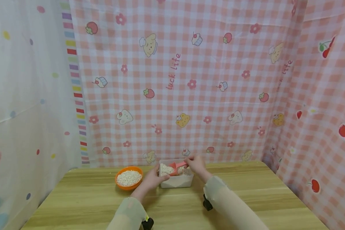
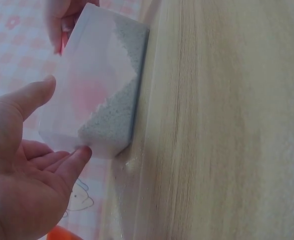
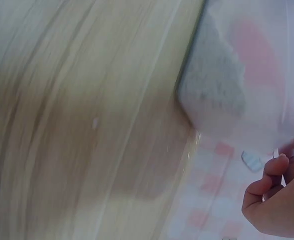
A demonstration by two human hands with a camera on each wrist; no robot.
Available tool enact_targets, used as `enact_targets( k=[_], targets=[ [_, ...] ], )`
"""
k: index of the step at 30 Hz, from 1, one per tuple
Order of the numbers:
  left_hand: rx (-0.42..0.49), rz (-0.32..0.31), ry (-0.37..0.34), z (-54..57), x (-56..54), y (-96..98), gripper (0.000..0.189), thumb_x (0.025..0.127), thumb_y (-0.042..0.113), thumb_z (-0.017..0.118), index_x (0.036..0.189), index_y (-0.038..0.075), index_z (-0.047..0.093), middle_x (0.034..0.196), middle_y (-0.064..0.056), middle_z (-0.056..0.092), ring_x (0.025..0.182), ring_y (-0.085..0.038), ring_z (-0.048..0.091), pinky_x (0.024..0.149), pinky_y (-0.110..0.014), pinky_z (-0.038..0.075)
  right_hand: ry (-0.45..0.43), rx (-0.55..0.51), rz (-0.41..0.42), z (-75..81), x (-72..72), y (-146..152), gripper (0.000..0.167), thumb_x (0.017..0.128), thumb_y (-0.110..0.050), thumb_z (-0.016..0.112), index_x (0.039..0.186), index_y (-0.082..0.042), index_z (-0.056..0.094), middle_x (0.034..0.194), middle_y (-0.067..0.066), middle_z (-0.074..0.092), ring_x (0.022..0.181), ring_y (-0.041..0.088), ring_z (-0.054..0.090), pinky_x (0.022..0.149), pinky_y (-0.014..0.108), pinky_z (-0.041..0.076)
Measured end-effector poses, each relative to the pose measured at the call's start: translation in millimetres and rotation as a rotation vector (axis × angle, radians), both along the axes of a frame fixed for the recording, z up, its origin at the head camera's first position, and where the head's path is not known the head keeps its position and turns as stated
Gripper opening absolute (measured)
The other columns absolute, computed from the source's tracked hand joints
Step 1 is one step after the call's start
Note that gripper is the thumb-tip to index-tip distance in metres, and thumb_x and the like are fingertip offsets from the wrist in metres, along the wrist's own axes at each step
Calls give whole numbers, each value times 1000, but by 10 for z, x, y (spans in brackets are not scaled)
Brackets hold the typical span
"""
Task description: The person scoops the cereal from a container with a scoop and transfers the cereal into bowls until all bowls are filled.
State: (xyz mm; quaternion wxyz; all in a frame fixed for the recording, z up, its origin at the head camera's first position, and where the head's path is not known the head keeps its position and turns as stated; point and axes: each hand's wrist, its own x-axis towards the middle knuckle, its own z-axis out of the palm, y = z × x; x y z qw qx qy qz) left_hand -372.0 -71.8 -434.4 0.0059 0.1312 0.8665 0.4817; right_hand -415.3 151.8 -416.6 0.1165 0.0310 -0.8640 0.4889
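Note:
A translucent white plastic box (image 1: 176, 182) of white grains stands at the back of the table. My left hand (image 1: 153, 179) lies at the box's left end, thumb by the front rim, fingers fairly straight against the end wall. In the left wrist view the grains slope inside the box (image 2: 104, 75). A pink scoop (image 1: 173, 169) is in the box, its head among the grains. From the right, my right hand (image 1: 197, 164) pinches the scoop's handle above the rim. In the right wrist view its curled fingers show at the edge, the scoop blurred through the wall.
An orange bowl (image 1: 128, 187) filled with white grains stands left of the box. The wooden table (image 1: 175, 210) ends at a pink checked cloth (image 1: 172, 127) hung right behind the box. A few loose grains lie near the box.

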Motion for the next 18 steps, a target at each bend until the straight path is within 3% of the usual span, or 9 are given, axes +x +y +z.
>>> enact_targets(
  k=[4,12,18],
  targets=[
    [12,-1,1,1,-4,-8,85,90,31,70,149,-8,24,147,-31,35,130,-43,42,104,-53,38,-19,-19,4,11,30,-72,22,95,-18,62,97,1,74,66,5,69,76,29,65,57,25,41],
    [-5,15,-7,7,-14,1,83,91,30,70,149,-8,25,146,-30,36,130,-43,41,105,-53,36,-37,-49,32,5,7,-24,22,96,-16,60,100,2,73,66,4,69,81,33,63,60,26,40],
    [-1,16,4,1,-2,5,85,89,29,71,149,-8,24,145,-31,38,129,-43,42,104,-53,37,-35,-107,24,1,-13,76,22,96,-13,59,101,4,73,68,9,70,81,21,61,73,29,41]
  ],
)
